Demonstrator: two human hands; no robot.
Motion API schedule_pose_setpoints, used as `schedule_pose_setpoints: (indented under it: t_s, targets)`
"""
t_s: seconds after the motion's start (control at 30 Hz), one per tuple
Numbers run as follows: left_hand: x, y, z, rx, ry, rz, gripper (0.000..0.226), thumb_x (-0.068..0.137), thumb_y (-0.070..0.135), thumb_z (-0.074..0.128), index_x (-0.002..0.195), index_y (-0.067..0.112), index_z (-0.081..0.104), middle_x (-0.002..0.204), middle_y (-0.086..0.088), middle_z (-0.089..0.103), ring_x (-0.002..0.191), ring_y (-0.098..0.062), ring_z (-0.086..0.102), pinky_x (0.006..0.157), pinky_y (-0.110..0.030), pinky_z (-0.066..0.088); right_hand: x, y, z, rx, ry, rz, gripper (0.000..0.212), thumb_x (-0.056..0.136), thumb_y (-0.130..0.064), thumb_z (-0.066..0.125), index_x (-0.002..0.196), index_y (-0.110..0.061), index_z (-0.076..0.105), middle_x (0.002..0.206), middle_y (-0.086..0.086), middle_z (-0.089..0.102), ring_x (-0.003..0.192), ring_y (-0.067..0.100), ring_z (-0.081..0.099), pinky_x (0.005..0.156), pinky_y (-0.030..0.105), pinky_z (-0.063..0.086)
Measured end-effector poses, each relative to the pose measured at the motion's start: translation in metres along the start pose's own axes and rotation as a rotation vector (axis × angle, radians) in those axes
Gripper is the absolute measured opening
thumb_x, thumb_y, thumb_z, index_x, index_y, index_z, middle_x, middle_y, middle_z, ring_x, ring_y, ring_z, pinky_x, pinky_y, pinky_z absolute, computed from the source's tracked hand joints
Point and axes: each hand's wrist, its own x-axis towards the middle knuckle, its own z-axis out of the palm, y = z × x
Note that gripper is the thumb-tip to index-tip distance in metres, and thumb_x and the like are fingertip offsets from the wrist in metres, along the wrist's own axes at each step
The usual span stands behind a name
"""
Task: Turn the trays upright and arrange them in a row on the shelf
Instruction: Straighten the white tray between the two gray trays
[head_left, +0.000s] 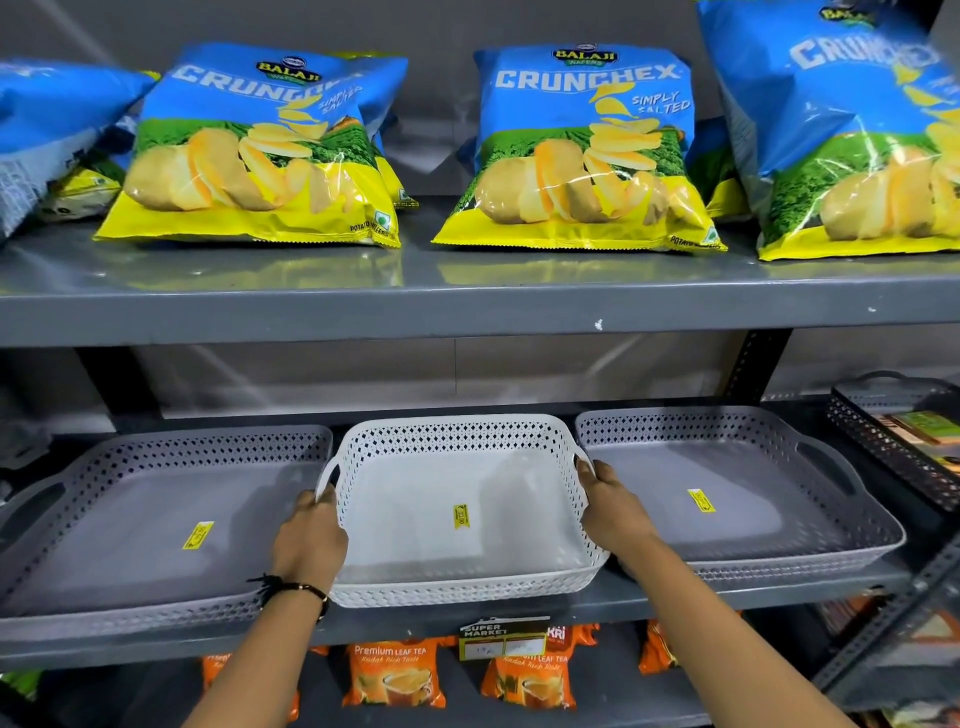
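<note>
White perforated tray (457, 514) upright, yellow sticker (461, 515) inside

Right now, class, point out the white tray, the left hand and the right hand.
white tray (415, 519): head view, bare floor.
left hand (311, 540): head view, back of hand.
right hand (613, 512): head view, back of hand.

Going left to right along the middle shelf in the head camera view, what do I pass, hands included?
Left grey tray → left hand → white tray → right hand → right grey tray → black tray at the far right edge. All three front trays sit upright, each with a yellow sticker inside.
</note>
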Motion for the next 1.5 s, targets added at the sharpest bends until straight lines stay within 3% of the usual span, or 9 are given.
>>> schedule_pose_setpoints:
  t_s: [0.47,0.97,1.3,1.5]
  targets:
    - [0.011,0.005,0.001,-0.005,-0.010,-0.015,0.062,0.085,-0.004,0.041,0.143,0.017,0.035,0.135,-0.015,0.047,0.100,-0.037,0.064,0.078,-0.039,0.051,0.012,-0.003,-0.003,-0.015,0.024,-0.008,0.072,0.083,0.001,0.037,0.150,-0.018,0.017,0.157,0.009,0.013,0.120,0.043,0.049,0.098,0.041,0.043]
    - [0.004,-0.003,0.001,-0.055,-0.040,0.000,0.061,0.084,-0.006,0.038,0.142,0.015,0.037,0.140,-0.015,0.042,0.106,-0.039,0.060,0.087,-0.043,0.049,-0.004,0.002,-0.002,-0.011,0.010,-0.002,0.072,0.084,0.002,0.036,0.150,-0.019,0.016,0.158,0.003,0.012,0.121,0.041,0.048,0.098,0.043,0.045]
    - [-0.002,-0.007,0.000,-0.085,-0.040,0.025,0.064,0.085,-0.004,0.040,0.144,0.019,0.034,0.139,-0.013,0.044,0.104,-0.038,0.061,0.085,-0.041,0.051,-0.010,0.004,-0.001,-0.015,0.014,-0.010,0.071,0.084,0.002,0.036,0.150,-0.019,0.017,0.158,0.001,0.011,0.123,0.039,0.047,0.099,0.042,0.045]
    - [-0.005,-0.007,-0.001,-0.083,-0.026,0.031,0.057,0.084,-0.003,0.041,0.139,0.014,0.042,0.139,-0.014,0.045,0.102,-0.041,0.061,0.086,-0.042,0.050,-0.012,0.003,-0.002,-0.015,0.023,-0.010,0.071,0.084,0.001,0.036,0.149,-0.019,0.018,0.158,0.001,0.012,0.120,0.041,0.049,0.097,0.042,0.046]
